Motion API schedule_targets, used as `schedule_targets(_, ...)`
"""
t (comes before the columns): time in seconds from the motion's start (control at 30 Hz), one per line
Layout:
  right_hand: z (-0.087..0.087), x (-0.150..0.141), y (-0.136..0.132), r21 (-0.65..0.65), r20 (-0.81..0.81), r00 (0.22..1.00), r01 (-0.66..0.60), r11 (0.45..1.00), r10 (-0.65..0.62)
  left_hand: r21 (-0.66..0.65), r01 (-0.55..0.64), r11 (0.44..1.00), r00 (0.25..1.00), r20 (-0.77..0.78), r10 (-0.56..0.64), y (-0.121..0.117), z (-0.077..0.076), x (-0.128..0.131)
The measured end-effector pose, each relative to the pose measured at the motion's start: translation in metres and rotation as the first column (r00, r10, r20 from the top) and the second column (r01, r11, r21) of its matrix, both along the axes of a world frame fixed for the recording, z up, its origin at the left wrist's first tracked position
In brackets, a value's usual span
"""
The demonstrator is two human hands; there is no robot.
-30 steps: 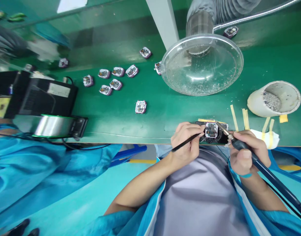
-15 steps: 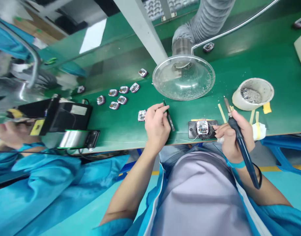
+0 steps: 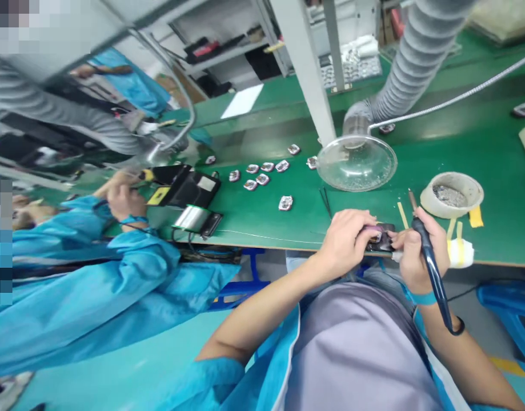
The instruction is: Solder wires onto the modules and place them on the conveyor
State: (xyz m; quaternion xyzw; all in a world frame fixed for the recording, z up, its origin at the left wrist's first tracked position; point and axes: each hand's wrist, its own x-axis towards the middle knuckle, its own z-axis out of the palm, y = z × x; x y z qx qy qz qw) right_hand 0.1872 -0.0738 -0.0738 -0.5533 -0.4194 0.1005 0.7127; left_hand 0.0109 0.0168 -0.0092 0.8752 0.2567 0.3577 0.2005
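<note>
My left hand (image 3: 345, 240) is curled over a small purple-cased device (image 3: 375, 230), gripping it where it sits in a black fixture (image 3: 384, 242) at the near edge of the green bench (image 3: 288, 228). My right hand (image 3: 410, 251) is closed round a dark blue soldering iron (image 3: 429, 265). The iron's tip points up and away from the device, and a fingertip of that hand touches the fixture's right side. Thin black tweezers (image 3: 325, 202) lie on the bench just left of my left hand.
A clear fume hood (image 3: 356, 162) on a grey hose stands behind the fixture, with a white cup of solder waste (image 3: 451, 197) and yellow tape strips (image 3: 403, 214) to the right. Several small devices (image 3: 262, 171) lie further left. Beside a black soldering station (image 3: 189, 188), a co-worker's hand (image 3: 120, 197) is at work.
My left hand has laid down the black tweezers and moved right onto the device in the fixture. The right hand still holds the iron lifted off it. My view has tilted up.
</note>
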Motion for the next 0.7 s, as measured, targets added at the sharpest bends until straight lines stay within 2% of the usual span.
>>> schedule_targets(0.1,-0.004,0.003,0.002,0.038,0.049,0.999,0.021,0.999,-0.023,0.039,-0.095,0.995,0.995,0.024,0.094,0.014,0.006,-0.026)
schedule_targets(0.17,-0.008,0.004,0.003,0.05,0.09,0.995,0.043,0.998,-0.048,0.061,-0.224,0.973,0.974,-0.021,0.225,0.039,0.009,-0.049)
schedule_targets(0.33,-0.018,0.006,0.002,0.025,0.199,0.974,0.106,0.994,-0.109,0.088,-0.497,0.863,0.859,-0.089,0.504,0.139,0.012,-0.105)
schedule_targets(0.4,-0.021,0.008,0.0,-0.062,0.227,0.97,0.098,0.993,-0.082,0.094,-0.57,0.817,0.805,-0.139,0.577,0.182,0.013,-0.121)
schedule_targets(0.53,-0.03,0.019,-0.004,-0.154,0.247,0.961,0.169,0.974,-0.128,0.115,-0.677,0.727,0.684,-0.267,0.679,0.261,0.016,-0.142)
schedule_targets(0.57,-0.033,0.024,-0.004,-0.193,0.261,0.959,0.159,0.968,-0.106,0.126,-0.699,0.704,0.65,-0.299,0.698,0.278,0.017,-0.145)
schedule_targets(0.63,-0.039,0.034,-0.005,-0.247,0.245,0.969,0.063,0.967,0.0,0.152,-0.73,0.666,0.588,-0.358,0.726,0.308,0.018,-0.152)
schedule_targets(0.7,-0.045,0.041,-0.003,-0.248,0.196,0.981,0.036,0.968,0.013,0.181,-0.744,0.643,0.538,-0.407,0.738,0.332,0.018,-0.157)
